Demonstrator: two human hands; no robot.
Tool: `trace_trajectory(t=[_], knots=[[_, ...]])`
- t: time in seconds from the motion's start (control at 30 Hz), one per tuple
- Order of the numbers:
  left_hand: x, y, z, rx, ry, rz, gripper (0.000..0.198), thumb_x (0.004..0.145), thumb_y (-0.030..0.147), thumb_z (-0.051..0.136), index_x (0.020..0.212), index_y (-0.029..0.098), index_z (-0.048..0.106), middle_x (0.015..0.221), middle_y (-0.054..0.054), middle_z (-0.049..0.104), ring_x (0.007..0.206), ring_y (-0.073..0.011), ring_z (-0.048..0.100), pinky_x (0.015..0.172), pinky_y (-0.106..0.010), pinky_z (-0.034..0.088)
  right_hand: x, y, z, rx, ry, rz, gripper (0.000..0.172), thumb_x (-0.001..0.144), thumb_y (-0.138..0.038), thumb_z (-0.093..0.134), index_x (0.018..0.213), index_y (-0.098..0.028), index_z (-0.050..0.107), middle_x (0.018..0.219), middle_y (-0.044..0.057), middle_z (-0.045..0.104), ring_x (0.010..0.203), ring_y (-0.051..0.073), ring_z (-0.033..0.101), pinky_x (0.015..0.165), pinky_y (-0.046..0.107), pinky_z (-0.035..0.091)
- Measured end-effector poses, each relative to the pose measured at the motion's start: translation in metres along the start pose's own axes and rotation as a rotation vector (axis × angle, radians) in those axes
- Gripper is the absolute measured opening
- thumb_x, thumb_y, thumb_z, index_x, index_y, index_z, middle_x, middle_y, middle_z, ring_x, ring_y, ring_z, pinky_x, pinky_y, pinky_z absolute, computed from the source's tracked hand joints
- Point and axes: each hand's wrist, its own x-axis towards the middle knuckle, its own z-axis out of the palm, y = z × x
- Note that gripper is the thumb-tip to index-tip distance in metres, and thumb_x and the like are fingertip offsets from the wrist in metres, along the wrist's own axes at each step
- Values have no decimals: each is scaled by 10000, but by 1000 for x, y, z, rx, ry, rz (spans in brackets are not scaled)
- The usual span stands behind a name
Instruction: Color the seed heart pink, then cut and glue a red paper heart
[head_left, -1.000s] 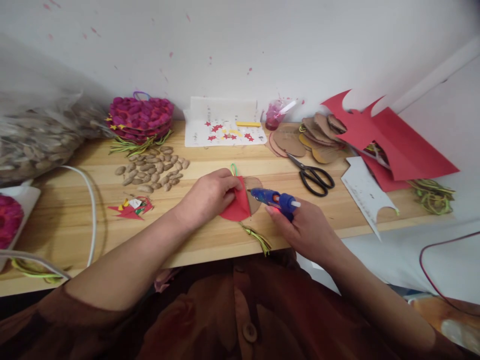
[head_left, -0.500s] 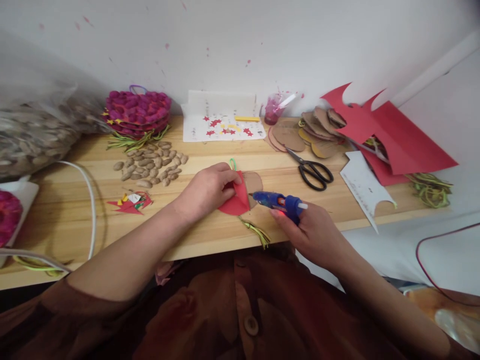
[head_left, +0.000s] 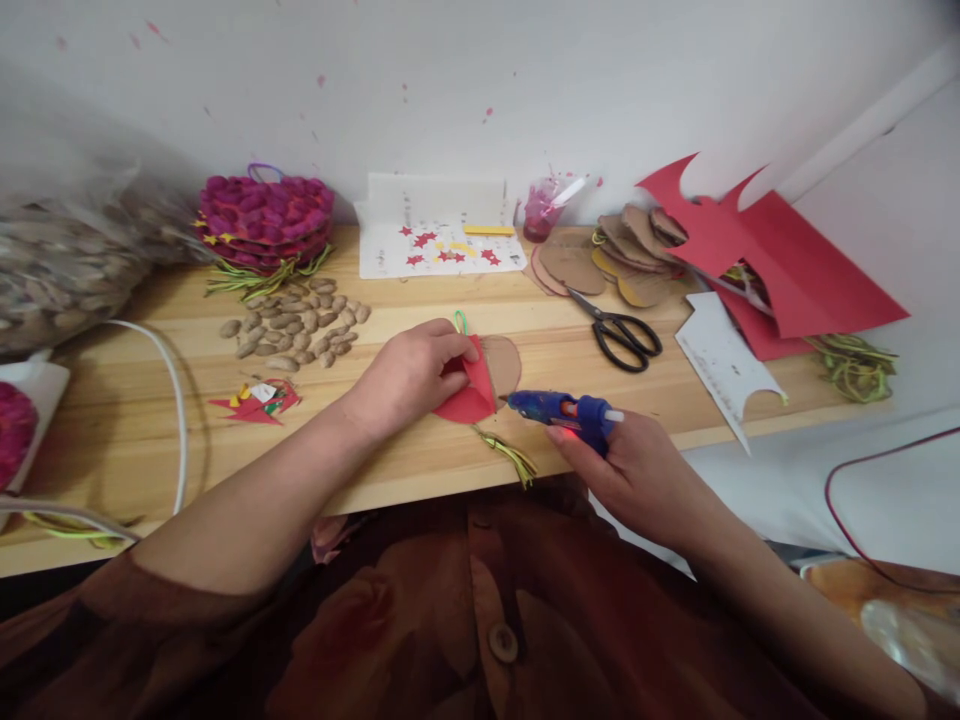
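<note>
My left hand pinches the folded-back edge of a red paper piece, which covers the left side of a cardboard disc. A green loop sticks out at the disc's top, and a yellow-green string tassel trails from its bottom. In my right hand is a blue hot glue gun with a glue stick at its back. Its nozzle points left, at the disc's lower right edge beside the red paper; I cannot tell whether it touches.
Black-handled scissors lie right of the disc, near stacked cardboard pieces and red paper sheets. Loose peanuts, paper scraps and a white cable are on the left. Paper stars lie on a white sheet behind.
The glue gun's nozzle has moved down along the fold to the disc's lower edge. My left hand keeps its pinch on the red paper. The whole view has shifted slightly.
</note>
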Motion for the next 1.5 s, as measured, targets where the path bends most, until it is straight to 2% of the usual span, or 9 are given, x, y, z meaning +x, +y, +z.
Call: trace_trajectory(t=[0.37, 0.53, 0.67, 0.9, 1.07, 1.2, 1.3, 1.37, 1.5], knots=[[0, 3, -1, 24, -11, -6, 201, 832, 141, 627, 988, 177, 747, 982, -68, 695, 798, -181, 659, 792, -320, 547, -3, 0, -3, -10, 11, -15, 440, 1015, -510, 458, 773, -202, 659, 554, -1, 567, 515, 153, 494, 549, 290, 342], [0, 4, -2, 29, -25, -14, 198, 836, 155, 636, 998, 167, 749, 981, -75, 695, 801, -186, 659, 794, -331, 550, -3, -2, -4, 16, -23, -6, 438, 1019, -516, 456, 974, -184, 738, 772, 58, 720, 670, 192, 625, 630, 299, 428], [-1, 4, -1, 31, -29, -16, 239, 843, 170, 642, 1061, 173, 740, 1018, -81, 693, 854, -204, 678, 825, -351, 560, -3, -4, -5, 24, -40, -3, 452, 1021, -523, 449, 1126, -201, 749, 833, 66, 747, 731, 217, 664, 671, 316, 465], [-2, 9, -1, 24, -24, -16, 394, 861, 213, 689, 1253, 181, 669, 1221, -109, 686, 1085, -261, 688, 959, -405, 561, -3, -3, -9, 29, -50, -25, 407, 1024, -504, 456, 1009, -204, 730, 894, 79, 770, 790, 232, 684, 688, 326, 459], [-2, 12, -1, 32, -39, -5, 485, 881, 209, 680, 1362, 191, 618, 1280, -117, 690, 1146, -273, 676, 1003, -424, 548, -1, -1, -11, -32, -60, -16, 444, 1020, -542, 446, 871, -206, 695, 782, 68, 729, 684, 208, 634, 626, 319, 398], [-3, 12, -1, 52, -48, -13, 508, 888, 213, 681, 1390, 213, 602, 1311, -105, 693, 1182, -276, 668, 1025, -423, 536, 2, 4, -12, -39, 37, -4, 439, 999, -562, 474, 852, -207, 685, 730, 53, 695, 659, 206, 620, 613, 317, 386], [-4, 12, 0, 83, -50, -18, 551, 886, 213, 692, 1426, 218, 579, 1338, -109, 684, 1201, -278, 663, 1026, -409, 534, 4, 12, -10, 115, 139, 67, 446, 975, -593, 521, 807, -208, 668, 562, 7, 592, 558, 182, 579, 558, 302, 383], [-5, 12, 1, 111, -55, -36, 630, 894, 227, 697, 1496, 224, 514, 1318, -115, 694, 1178, -276, 672, 1003, -396, 541, 8, 18, -6, 367, 153, 150, 472, 956, -644, 541, 835, -205, 665, 526, -18, 563, 489, 156, 549, 504, 285, 387], [-5, 13, 4, 174, -61, -76, 803, 913, 274, 699, 1619, 214, 322, 1249, -130, 724, 1086, -279, 705, 930, -397, 567, 22, 25, 2, 910, 206, 230, 527, 899, -726, 566, 888, -204, 636, 836, 23, 702, 426, 84, 513, 388, 244, 365]])
